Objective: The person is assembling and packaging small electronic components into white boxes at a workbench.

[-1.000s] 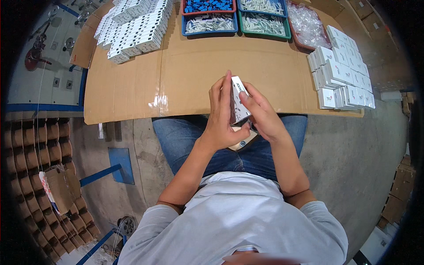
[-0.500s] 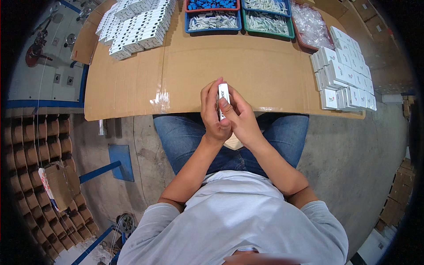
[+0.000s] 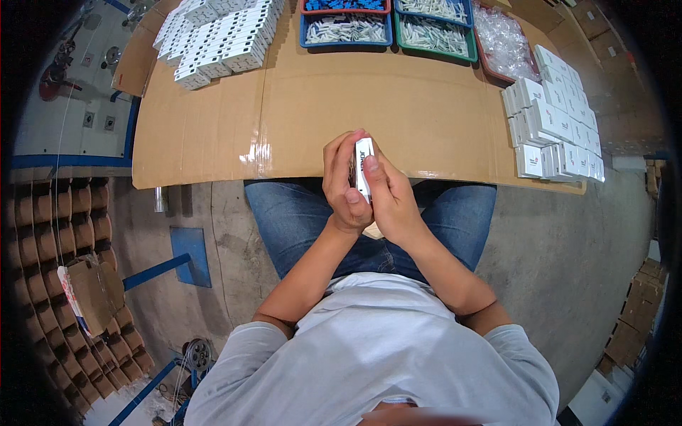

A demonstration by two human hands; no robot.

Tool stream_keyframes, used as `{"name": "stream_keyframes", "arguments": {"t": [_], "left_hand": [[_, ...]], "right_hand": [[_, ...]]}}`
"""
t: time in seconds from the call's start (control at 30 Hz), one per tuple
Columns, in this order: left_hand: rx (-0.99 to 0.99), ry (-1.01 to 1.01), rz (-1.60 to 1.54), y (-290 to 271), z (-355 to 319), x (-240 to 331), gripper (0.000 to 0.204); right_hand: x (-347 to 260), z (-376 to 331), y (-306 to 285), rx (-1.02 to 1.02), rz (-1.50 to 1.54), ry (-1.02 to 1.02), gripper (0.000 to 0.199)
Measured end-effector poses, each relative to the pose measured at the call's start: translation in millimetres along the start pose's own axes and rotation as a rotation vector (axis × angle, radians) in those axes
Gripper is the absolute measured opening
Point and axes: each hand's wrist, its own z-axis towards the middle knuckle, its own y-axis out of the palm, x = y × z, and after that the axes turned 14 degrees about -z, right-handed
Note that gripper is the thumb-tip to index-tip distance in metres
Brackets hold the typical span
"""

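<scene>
Between my two hands, just over the near edge of the cardboard-covered table point(image 3: 341, 106), a small white box point(image 3: 364, 170) stands on its edge with a narrow printed side facing up. My left hand point(image 3: 342, 181) is wrapped along the box's left side. My right hand point(image 3: 392, 195) presses against its right side, with the thumb lying by the top face. Palms and fingers hide most of the box, including both broad faces.
White boxes with dark marks point(image 3: 220, 46) are stacked at the far left. A blue tray point(image 3: 346, 44) and a green tray point(image 3: 437, 52) hold small white pieces. Clear plastic parts point(image 3: 506, 42) fill a red tray. Plain white boxes point(image 3: 558, 121) are piled at the right.
My hands have closed in slightly around the white box, and my right thumb has shifted up and right. More of the printed side shows now. The piles and trays have stayed put.
</scene>
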Motion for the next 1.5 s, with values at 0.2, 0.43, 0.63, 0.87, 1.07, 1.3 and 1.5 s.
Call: {"name": "stream_keyframes", "arguments": {"t": [0.2,0.43,0.63,0.87,1.07,1.3,1.5], "left_hand": [[0.017,-0.018,-0.006,1.2,-3.0,2.3,0.086],[0.009,-0.027,0.011,1.5,-2.7,3.6,0.085],[0.023,-0.029,-0.008,3.1,-3.3,1.8,0.083],[0.082,-0.185,-0.059,7.3,5.3,5.1,0.080],[0.488,-0.783,-0.824,6.0,31.3,9.0,0.063],[0.478,-1.150,-0.868,-5.6,42.3,12.7,0.061],[0.303,-1.356,-0.908,9.1,31.1,23.2,0.072]], "right_hand": [[-6.7,-2.5,-0.2,0.037,-0.021,-0.003,0.041],[-1.6,-3.2,-6.0,-0.003,-0.071,0.033,0.040],[-3.0,-2.2,-6.6,0.024,-0.053,0.019,0.044],[1.5,6.3,-9.9,-0.070,0.012,0.043,0.062],[10.7,11.9,-43.2,-0.163,0.047,0.121,0.068],[-10.7,13.5,-71.1,-0.186,-0.404,-0.015,0.067],[6.1,20.5,-62.7,-0.122,-0.418,-0.327,0.077]]}}
